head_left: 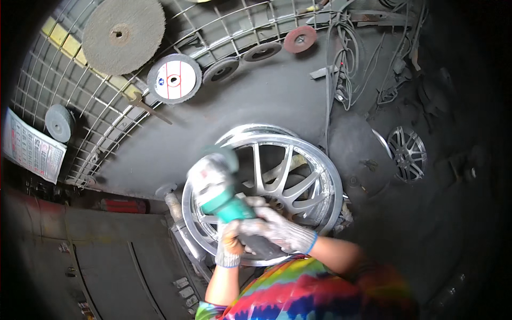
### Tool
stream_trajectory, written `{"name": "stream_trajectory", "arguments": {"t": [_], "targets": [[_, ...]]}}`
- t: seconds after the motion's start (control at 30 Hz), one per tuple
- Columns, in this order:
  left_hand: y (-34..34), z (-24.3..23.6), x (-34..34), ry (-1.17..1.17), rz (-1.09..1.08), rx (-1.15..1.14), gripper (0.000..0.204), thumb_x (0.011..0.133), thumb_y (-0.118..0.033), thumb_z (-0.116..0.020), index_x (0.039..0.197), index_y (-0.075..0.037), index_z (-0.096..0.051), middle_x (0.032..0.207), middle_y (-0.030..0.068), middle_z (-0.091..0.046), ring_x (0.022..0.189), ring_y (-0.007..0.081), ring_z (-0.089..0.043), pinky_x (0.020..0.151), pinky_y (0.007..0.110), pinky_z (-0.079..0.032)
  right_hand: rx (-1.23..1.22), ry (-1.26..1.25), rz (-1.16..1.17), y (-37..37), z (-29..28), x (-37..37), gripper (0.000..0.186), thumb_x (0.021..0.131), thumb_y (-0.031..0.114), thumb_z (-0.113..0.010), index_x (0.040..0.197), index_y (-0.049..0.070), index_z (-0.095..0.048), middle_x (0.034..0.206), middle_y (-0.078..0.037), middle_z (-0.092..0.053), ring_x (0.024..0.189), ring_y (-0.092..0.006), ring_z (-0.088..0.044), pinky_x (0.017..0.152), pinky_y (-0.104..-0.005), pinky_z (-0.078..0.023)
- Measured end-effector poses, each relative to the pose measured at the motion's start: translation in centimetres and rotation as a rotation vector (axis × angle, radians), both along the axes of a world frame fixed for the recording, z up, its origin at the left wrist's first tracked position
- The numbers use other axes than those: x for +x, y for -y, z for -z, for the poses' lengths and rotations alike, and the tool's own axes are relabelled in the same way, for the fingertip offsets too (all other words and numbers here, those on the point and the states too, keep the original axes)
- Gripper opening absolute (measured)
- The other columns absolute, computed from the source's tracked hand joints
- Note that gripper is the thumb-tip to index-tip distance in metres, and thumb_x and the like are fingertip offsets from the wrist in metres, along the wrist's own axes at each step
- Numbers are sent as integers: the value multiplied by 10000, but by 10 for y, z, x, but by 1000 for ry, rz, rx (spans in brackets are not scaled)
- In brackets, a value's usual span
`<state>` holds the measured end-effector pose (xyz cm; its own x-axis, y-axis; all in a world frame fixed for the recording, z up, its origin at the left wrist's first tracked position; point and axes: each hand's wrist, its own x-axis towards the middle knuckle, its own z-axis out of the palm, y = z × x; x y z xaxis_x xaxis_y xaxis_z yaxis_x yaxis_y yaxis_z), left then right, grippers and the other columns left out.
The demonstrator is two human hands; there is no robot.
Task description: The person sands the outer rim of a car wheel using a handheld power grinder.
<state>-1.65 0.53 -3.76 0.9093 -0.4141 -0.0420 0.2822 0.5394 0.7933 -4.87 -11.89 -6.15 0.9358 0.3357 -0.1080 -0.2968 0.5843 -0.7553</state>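
Note:
An angle grinder (230,207) with a green body and a silver head is tilted over the left side of a metal car wheel rim (335,186). Its disc end is smeared by motion, and I cannot tell whether the disc touches the rim. My right hand (280,229), in a grey-white knit glove with a blue cuff edge, closes round the grinder's body and dark rear part. On the near left, my left hand (231,245), gloved too, grips the grinder's rear; some of its fingers are hidden. The silver rim has many slim spokes.
Along the back, a wire mesh (101,120) carries a large grinding wheel (124,37), a white-faced disc (174,79) and a reddish disc (300,39). Loose cables (345,58) hang at the back right. Another spoked rim (407,153) lies to the right. A calendar (33,146) hangs far left.

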Motion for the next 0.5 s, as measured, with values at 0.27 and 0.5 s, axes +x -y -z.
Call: {"name": "stream_trajectory", "arguments": {"t": [0.27, 0.5], "targets": [[-28, 25, 5, 67, -161, -286, 595, 868, -424, -661, 1285, -27, -510, 1156, 168, -599, 1121, 363, -565, 995, 544, -473, -411, 296, -148, -20, -4, 37, 549, 917, 402, -699, 1180, -33, -492, 1091, -82, -568, 1010, -124, -497, 871, -307, -455], [38, -4, 28, -48, 258, 433, 612, 801, -336, -761, 1252, 9, -533, 1040, 160, -659, 889, 251, -673, 803, 339, -575, 279, -156, 107, 25, 48, -16, 524, 982, 418, -510, 1230, -44, -516, 972, -210, -644, 826, -307, -655, 728, -420, -567]]}}
